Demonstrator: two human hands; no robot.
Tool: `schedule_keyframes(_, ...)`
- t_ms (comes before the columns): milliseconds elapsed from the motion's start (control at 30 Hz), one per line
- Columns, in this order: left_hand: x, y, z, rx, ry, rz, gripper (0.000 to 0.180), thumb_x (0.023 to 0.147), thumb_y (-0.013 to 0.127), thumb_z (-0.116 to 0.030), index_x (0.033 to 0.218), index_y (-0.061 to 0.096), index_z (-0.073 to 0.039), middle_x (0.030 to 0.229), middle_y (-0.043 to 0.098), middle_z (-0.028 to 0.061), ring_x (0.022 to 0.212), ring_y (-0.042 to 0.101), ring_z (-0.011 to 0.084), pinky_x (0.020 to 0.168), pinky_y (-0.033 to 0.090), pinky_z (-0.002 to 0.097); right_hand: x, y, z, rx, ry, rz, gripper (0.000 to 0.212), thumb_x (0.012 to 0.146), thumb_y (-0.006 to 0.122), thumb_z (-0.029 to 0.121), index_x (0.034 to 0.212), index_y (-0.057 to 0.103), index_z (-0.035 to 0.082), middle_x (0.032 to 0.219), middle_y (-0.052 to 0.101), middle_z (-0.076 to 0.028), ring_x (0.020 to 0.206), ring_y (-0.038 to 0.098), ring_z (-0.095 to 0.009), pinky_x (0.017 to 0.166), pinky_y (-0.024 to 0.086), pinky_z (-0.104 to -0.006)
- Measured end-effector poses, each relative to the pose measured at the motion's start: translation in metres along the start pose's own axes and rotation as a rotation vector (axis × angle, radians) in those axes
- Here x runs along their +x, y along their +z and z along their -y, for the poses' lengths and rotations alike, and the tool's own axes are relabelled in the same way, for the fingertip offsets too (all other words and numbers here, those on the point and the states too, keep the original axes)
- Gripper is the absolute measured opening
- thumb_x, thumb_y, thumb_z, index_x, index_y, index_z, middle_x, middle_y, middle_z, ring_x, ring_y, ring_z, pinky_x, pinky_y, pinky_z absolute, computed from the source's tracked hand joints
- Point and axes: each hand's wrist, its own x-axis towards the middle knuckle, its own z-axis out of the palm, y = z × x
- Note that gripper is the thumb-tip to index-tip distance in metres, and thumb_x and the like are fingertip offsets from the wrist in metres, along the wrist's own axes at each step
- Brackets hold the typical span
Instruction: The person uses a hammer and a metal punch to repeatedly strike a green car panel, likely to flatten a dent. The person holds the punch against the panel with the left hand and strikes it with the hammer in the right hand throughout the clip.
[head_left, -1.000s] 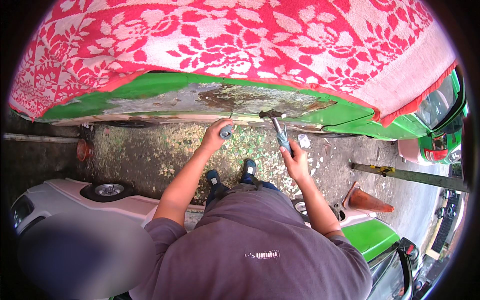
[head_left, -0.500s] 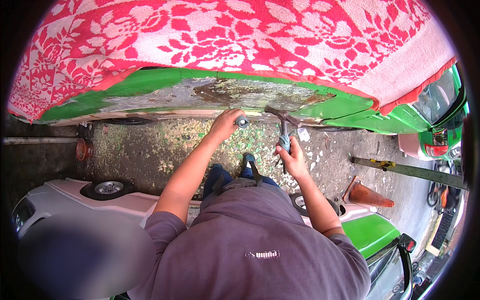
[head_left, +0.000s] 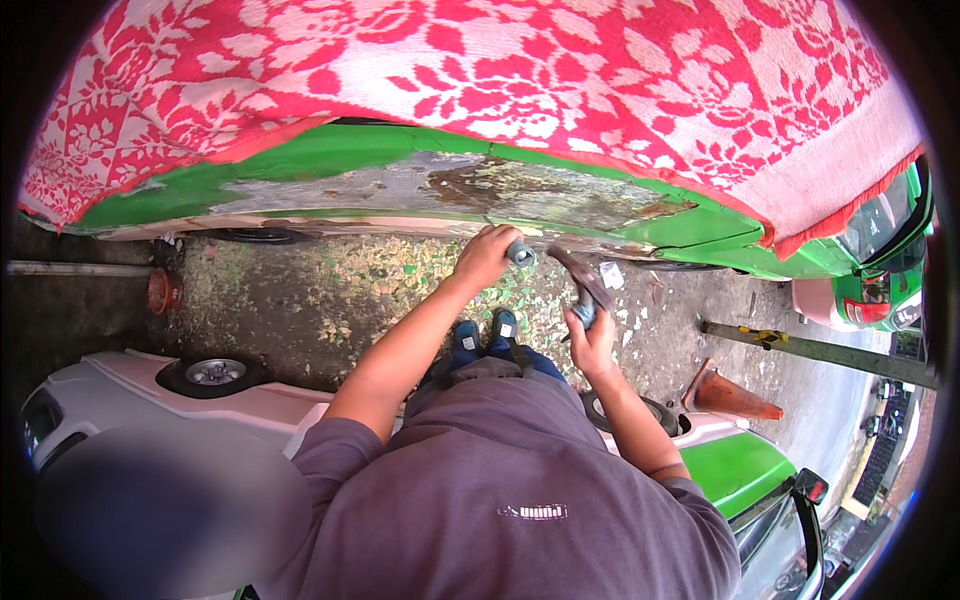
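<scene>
Speckled ground (head_left: 345,295) lies below the hammer (head_left: 585,279) (orange cone (head_left: 735,394) rightward).

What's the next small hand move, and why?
Probably swing the hammer in the right hand onto the butt of the grey-handled tool: the left hand grips that tool beside the worn car panel, its butt is exposed, and the hammer sits apart from it.

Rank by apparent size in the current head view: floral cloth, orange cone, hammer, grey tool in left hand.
1. Floral cloth
2. Orange cone
3. Hammer, partly covered by the right hand
4. Grey tool, mostly hidden in the left hand
</scene>
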Motion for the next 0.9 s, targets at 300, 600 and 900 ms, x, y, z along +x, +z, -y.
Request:
schedule_keyframes(300, -0.001, -0.001, 0.016, -0.077, 0.022, -0.023, 0.042, 0.073, 0.068, 0.003, 0.112, 0.061, -0.009, 0.116, 0.065, 0.0088, 0.115, 0.058, 0.0332, 0.097, 0.048, 0.0423, -0.021, 0.020, 0.013, 0.037, 0.253, -0.032, 0.041, 0.094, 0.065, 0.015, 0.130, 0.050, 0.002, 0.085, 0.067, -0.020, 0.070, 0.067, -0.033, 0.065, 0.051, -0.0415)
schedule_keyframes(600, 0.017, -0.006, 0.018, -0.121, 0.065, -0.107, 0.032, 0.077, 0.070, -0.002, 0.107, 0.061, -0.007, 0.110, 0.067, 0.0126, 0.105, 0.062, 0.0370, 0.090, 0.049, 0.0442, -0.017, 0.023, 0.007, -0.143, 0.235, 0.065, 0.054, 0.094, 0.067, 0.025, 0.137, 0.043, 0.004, 0.088, 0.068, -0.026, 0.080, 0.068, -0.045, 0.067, 0.053, -0.0486)
schedule_keyframes(900, 0.019, 0.006, 0.011, -0.039, -0.015, -0.119, 0.036, 0.080, 0.071, -0.006, 0.113, 0.059, -0.010, 0.112, 0.067, 0.0112, 0.107, 0.061, 0.0363, 0.091, 0.049, 0.0443, 0.015, 0.013, -0.024, -0.199, 0.151, 0.076, 0.044, 0.094, 0.066, 0.023, 0.129, 0.050, 0.002, 0.077, 0.068, -0.021, 0.068, 0.067, -0.041, 0.060, 0.050, -0.0460)
